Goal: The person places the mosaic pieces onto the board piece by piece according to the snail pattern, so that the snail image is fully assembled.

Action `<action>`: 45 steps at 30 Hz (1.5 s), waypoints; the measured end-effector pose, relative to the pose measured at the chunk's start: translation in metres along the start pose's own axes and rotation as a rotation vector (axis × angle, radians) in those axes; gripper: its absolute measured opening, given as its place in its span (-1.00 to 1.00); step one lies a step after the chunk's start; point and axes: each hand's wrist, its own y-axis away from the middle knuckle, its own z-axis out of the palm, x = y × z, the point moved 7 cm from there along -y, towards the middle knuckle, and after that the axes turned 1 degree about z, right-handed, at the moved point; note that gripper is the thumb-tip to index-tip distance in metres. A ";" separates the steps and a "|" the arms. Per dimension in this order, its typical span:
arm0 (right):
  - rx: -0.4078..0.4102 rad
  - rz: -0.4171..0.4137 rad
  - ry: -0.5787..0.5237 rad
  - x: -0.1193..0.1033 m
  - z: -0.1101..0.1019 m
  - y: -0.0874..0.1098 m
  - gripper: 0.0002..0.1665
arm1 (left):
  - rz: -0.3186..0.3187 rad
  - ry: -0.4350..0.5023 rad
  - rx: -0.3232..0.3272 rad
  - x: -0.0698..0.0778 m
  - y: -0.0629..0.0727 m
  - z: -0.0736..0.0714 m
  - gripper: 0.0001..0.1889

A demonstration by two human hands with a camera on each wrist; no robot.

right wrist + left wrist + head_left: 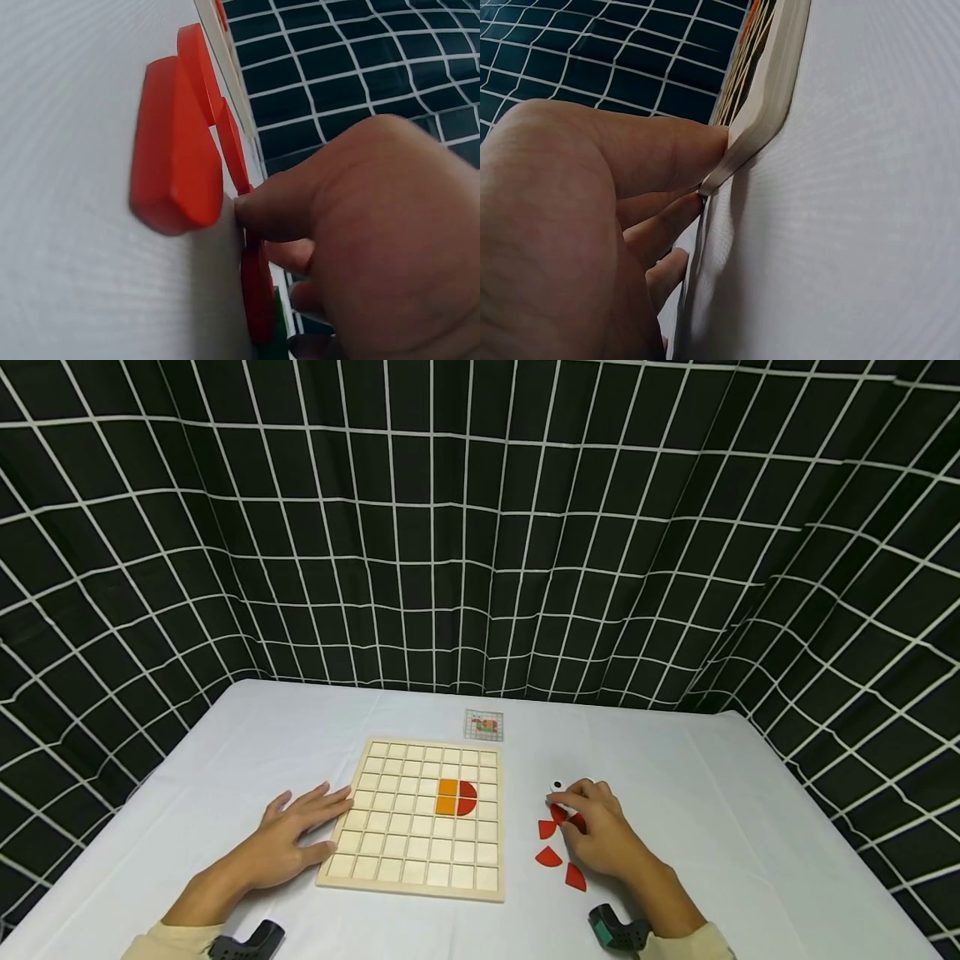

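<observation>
Board's (408,847) three o'clock: right hand (602,833) seemingly pinches red piece (558,812), likely light, stiff, best edge-held; nine o'clock: left hand (288,839), fingers apart.

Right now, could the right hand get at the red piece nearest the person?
Probably yes: that red piece lies uncovered on the cloth, with nothing between it and the right hand, whose fingertips seem to pinch another red piece.

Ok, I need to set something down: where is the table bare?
A wide bare patch of white table lies right of the right grip, out to the curtain; another lies beyond the left grip, left of the board. It's crowded between board and right grip, where red pieces lie.
</observation>
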 end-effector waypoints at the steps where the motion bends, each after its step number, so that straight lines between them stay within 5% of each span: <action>1: -0.002 -0.004 0.031 -0.001 0.000 0.000 -0.59 | -0.001 -0.004 0.000 0.000 0.000 0.000 -0.45; 8: -0.013 0.006 0.111 0.000 0.003 -0.004 -0.64 | -0.012 -0.007 0.002 0.000 -0.001 -0.002 -0.46; 26: -0.039 0.103 0.036 0.007 0.001 -0.005 -0.74 | 0.002 -0.006 0.008 0.000 -0.001 0.000 -0.46; 40: -0.048 0.070 0.005 0.005 -0.001 -0.008 -0.81 | -0.002 0.002 0.002 0.001 -0.002 0.001 -0.46; 45: 0.017 0.018 0.042 0.003 -0.002 -0.006 -0.74 | -0.005 0.009 0.002 0.000 -0.001 0.002 -0.46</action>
